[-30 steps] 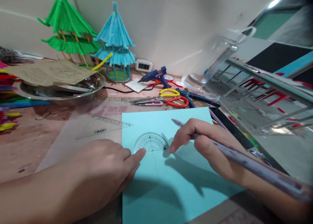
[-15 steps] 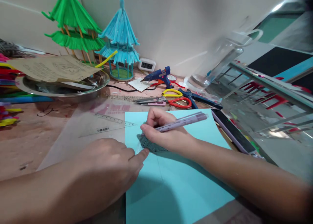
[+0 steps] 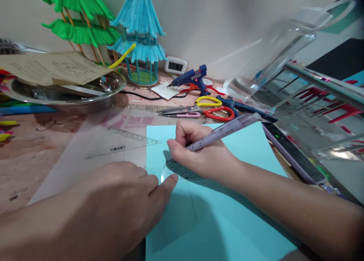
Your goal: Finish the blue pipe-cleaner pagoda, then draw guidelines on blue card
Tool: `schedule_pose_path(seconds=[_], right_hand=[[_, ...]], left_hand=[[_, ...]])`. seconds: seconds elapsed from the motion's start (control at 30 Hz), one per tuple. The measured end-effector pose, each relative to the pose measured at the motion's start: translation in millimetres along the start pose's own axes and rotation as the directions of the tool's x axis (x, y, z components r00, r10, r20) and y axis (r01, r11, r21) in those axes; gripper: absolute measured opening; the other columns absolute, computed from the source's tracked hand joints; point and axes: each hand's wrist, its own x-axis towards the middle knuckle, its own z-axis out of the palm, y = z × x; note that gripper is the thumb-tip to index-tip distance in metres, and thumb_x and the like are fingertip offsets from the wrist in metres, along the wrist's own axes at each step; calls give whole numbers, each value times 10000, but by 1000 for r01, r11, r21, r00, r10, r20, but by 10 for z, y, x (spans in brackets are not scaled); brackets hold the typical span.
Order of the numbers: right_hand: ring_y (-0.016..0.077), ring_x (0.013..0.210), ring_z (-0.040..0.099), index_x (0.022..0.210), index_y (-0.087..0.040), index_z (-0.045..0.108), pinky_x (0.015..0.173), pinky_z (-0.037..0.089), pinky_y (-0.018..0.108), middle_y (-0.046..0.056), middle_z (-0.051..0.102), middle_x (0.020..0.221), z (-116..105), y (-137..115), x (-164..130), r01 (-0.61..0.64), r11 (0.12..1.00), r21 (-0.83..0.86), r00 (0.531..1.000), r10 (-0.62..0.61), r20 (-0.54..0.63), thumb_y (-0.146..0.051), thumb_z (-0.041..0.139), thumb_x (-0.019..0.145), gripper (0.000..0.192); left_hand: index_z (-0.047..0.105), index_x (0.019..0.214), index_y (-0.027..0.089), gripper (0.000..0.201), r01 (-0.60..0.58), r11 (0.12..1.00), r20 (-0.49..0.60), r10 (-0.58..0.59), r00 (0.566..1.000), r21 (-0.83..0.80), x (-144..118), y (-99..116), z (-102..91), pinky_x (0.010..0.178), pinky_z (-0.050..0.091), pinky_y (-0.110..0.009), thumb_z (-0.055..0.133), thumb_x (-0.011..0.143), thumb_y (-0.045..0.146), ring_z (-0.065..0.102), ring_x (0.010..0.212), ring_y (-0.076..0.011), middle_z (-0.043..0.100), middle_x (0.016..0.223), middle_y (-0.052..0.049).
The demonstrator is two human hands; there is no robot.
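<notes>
A clear protractor (image 3: 186, 172) lies on a sheet of light-blue paper (image 3: 241, 219). The tip of my left hand's (image 3: 133, 196) stretched index finger presses on its left end, with the other fingers folded under and partly hidden. Just above the protractor's curved edge, my right hand (image 3: 203, 151) is closed around a purple patterned pen (image 3: 227, 130) in a writing grip. The pen's tip is hidden behind the fingers, so I cannot tell whether it touches the paper. A thin drawn line (image 3: 193, 204) runs down from the protractor's straight edge.
Left of the paper lies a clear set square (image 3: 119, 149). Behind are scissors (image 3: 213, 111), a blue glue gun (image 3: 190, 79), a small clock (image 3: 175, 65) and a metal bowl (image 3: 93, 105). Green (image 3: 76, 31) and blue (image 3: 139, 44) model towers stand farther back; a clear jug (image 3: 256, 71) stands right.
The view has shifted a little, bringing everything closer. The pen now points up more steeply, and more of the protractor shows below my right hand. My left index finger stays on it.
</notes>
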Motion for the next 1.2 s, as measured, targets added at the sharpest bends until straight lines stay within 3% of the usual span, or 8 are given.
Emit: schedule_pose_path(seconds=[0.17, 0.6, 0.8, 1.0, 1.2], right_hand=[[57, 509, 345, 634, -211, 372, 471, 269, 210, -88, 378, 577, 0, -14, 7, -4, 1000, 0, 1000, 4, 2, -148, 571, 788, 260], [58, 516, 356, 641, -210, 377, 484, 274, 209, -86, 392, 580, 7, -7, 9, -21, 1000, -9, 1000, 22, 12, -177, 579, 806, 263], [57, 505, 335, 634, -213, 364, 470, 267, 207, -91, 371, 572, 5, -11, 21, -12, 1000, -13, 1000, 12, 15, -144, 567, 784, 261], [63, 509, 328, 639, -216, 363, 480, 263, 216, -87, 373, 577, 7, -4, 13, -41, 999, -6, 999, 41, 16, -161, 571, 789, 263], [63, 518, 341, 644, -215, 368, 487, 272, 220, -87, 376, 583, 11, 2, 6, -25, 1000, 2, 1000, 25, 13, -178, 578, 808, 269]], left_hand=[[523, 1334, 129, 543, -133, 967, 13, 134, 991, 217, 70, -43, -108, 563, 394, -397, 384, 811, 86, 540, 546, -238, 634, 692, -51], [532, 1323, 136, 559, -157, 963, -6, 162, 987, 218, 62, -46, -123, 571, 351, -383, 374, 792, 60, 516, 543, -222, 625, 681, -39], [531, 1349, 137, 548, -176, 965, 81, 163, 983, 195, 100, -52, -185, 570, 382, -357, 442, 810, 95, 540, 561, -202, 638, 705, -39], [529, 1357, 176, 573, -143, 972, 56, 135, 989, 187, 94, -49, -176, 563, 393, -350, 428, 799, 97, 531, 557, -192, 655, 706, -30], [523, 1355, 142, 578, -157, 959, 24, 155, 988, 236, 57, -39, -132, 582, 386, -373, 407, 791, 92, 522, 577, -218, 636, 702, -52]])
